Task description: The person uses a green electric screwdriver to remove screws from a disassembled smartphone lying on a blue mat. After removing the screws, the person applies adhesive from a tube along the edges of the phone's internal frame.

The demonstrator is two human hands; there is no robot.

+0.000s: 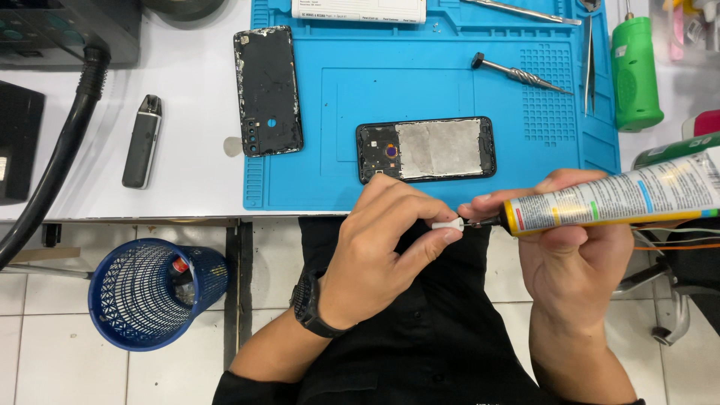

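both hands hover over the person's lap, closest to the lens, just below the near edge of the white table point(187, 180). left hand point(379, 251), with a black watch point(311, 307) on its wrist, pinches a small white cap point(448, 224) between thumb and forefinger, fingers closed on it. right hand point(574, 255) is wrapped around a glue tube point(611, 199), white and yellow with coloured print, lying nearly level with its dark nozzle pointing left; the thin tip of that nozzle meets the cap, so the two hands are almost touching there. just beyond the knuckles, on the blue work mat point(435, 82), lies an opened phone body point(426, 148), black frame up, with a grey metal plate showing inside and a camera ring near its left end. further left, half on the mat and half on the table, lies the phone's black back cover point(268, 90), inner side up, edges flecked with old adhesive. a screwdriver point(517, 75) rests on the mat to the right, tweezers point(589, 60) beside it, and a green bottle point(634, 71) stands past the mat's right edge. a slim grey device point(142, 140) lies on the table to the left, near a thick black hose point(60, 150). down on the tiled floor sits a blue mesh bin point(154, 294).
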